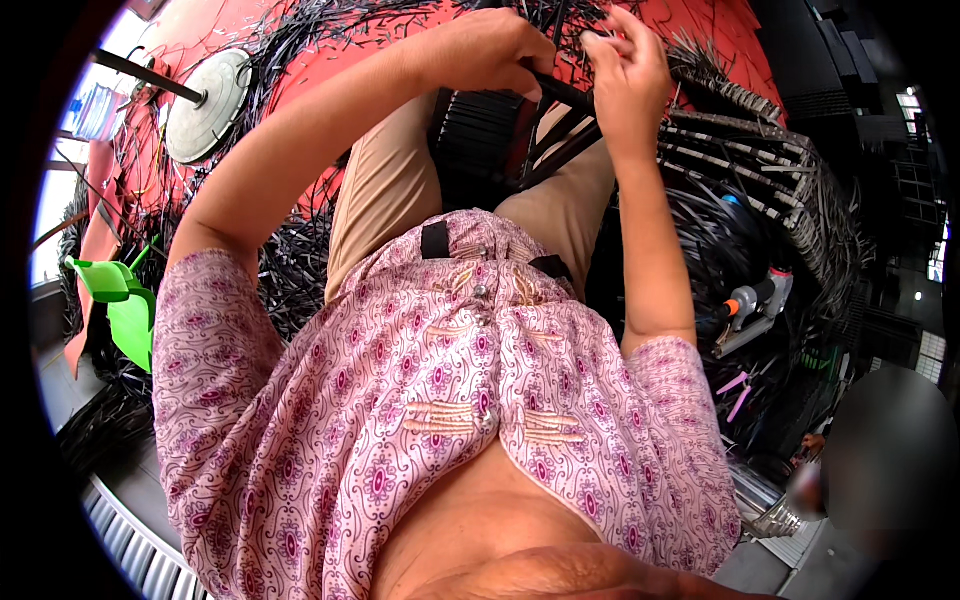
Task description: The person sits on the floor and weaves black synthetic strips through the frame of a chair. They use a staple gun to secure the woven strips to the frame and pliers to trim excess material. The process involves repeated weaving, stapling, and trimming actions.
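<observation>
black, strip-covered angular frame sitting between tan cloth trouser legs, apparently for steadiness; left hand curling, right hand bending fingers inward; whether either is gripping: cannot tell.

No text, label, brand, number or sign can be read anywhere, neither on the round grey disc toward ten o'clock, the green plastic piece at nine o'clock, the patterned shirt toward six, nor the orange-tipped tool at three.
</observation>
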`<action>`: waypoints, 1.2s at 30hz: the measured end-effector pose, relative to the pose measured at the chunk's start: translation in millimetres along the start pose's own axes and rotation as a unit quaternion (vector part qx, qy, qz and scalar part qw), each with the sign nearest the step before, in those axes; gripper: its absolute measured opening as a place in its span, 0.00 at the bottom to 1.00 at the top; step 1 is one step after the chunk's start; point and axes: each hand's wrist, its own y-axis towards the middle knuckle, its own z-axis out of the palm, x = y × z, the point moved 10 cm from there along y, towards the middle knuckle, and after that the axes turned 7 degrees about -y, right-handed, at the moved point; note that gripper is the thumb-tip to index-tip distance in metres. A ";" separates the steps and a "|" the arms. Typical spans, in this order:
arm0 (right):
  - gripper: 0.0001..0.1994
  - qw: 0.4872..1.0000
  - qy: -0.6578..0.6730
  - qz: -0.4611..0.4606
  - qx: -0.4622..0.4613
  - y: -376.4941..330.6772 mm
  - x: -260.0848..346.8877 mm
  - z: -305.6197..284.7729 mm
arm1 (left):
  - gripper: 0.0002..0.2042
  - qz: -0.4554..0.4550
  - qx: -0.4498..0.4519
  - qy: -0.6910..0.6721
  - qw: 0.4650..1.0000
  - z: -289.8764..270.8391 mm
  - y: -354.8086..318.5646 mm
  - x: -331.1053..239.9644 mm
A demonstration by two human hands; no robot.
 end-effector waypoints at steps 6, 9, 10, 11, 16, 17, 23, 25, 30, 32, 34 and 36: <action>0.16 0.986 -0.114 -0.115 -0.046 -80.5 39.9 -20.4 | 0.13 -0.101 0.144 -0.160 0.971 20.5 14.0 33.4; 0.16 0.969 -0.164 -0.185 -0.017 -103.0 51.0 -1.5 | 0.12 -0.129 0.249 -0.271 0.921 47.8 22.7 54.4; 0.17 0.961 -0.187 -0.202 -0.013 -106.7 52.2 2.3 | 0.12 -0.172 0.250 -0.305 0.903 52.9 23.2 56.0; 0.17 0.958 -0.195 -0.210 -0.009 -106.6 54.6 6.5 | 0.13 -0.214 0.251 -0.335 0.883 54.5 22.4 57.2; 0.16 0.938 -0.217 -0.268 0.031 -105.6 65.6 27.7 | 0.26 -0.160 0.233 -0.352 0.893 47.5 27.4 45.4; 0.15 0.933 -0.217 -0.282 0.042 -106.8 64.5 32.2 | 0.26 -0.183 0.242 -0.337 0.892 48.4 28.1 51.4; 0.10 0.940 -0.182 -0.286 0.021 -95.9 76.9 29.7 | 0.27 -0.233 0.258 -0.321 0.881 51.3 27.0 58.9; 0.06 0.943 -0.172 -0.284 0.021 -82.2 78.8 27.6 | 0.28 -0.240 0.299 -0.364 0.849 58.3 27.4 67.6; 0.07 0.987 -0.079 -0.112 0.088 -19.3 54.9 30.0 | 0.21 0.155 -0.001 0.041 0.987 -4.7 43.7 51.6; 0.09 0.981 -0.027 0.058 0.183 -8.5 16.6 40.0 | 0.13 0.265 -0.036 0.110 0.957 -2.1 29.5 54.9; 0.10 0.961 0.000 0.149 0.234 -6.2 -19.0 48.2 | 0.12 0.104 -0.030 -0.036 0.994 -17.6 18.2 50.2; 0.10 0.950 0.039 0.175 0.255 -7.3 -32.9 57.0 | 0.11 0.033 -0.038 -0.086 0.995 -22.5 1.0 32.5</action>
